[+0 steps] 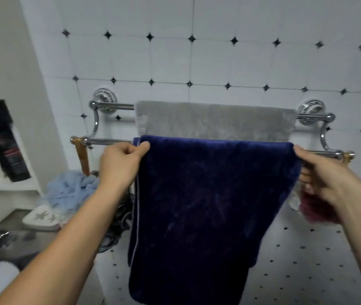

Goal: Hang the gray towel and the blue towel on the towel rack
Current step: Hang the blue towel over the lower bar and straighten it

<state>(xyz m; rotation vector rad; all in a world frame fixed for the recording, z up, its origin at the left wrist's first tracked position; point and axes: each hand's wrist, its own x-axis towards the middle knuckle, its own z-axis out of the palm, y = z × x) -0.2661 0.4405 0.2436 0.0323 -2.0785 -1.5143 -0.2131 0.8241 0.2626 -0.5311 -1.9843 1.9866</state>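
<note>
Dark blue towel (208, 194) is draped over the front, lower bar of the chrome towel rack (109, 141), and its long front fall hangs down past my forearms. The gray towel (214, 122) is already on the rear, upper bar, just behind and above the blue one, with its lower part hidden by the blue fold.

My left hand (120, 161) pinches the blue towel's top left corner between thumb and curled fingers, right at the bar. My right hand (320, 172) is at the top right edge. The thumb lies along the fold and the fingers are curled under it, closed on the cloth, though the exact contact is partly hidden.

The rack is fixed to a white tile wall (219, 58) with small black diamond insets. A wooden brush handle (82, 157) hangs from the left end of the front bar. A light blue bath pouf (71, 188) sits below it, and near that is a white soap dish (41, 217) with star cutouts. A black bottle (7, 148) stands tilted on the shelf at far left. A dark red pouf (316, 208) shows behind my right wrist, blurred.
</note>
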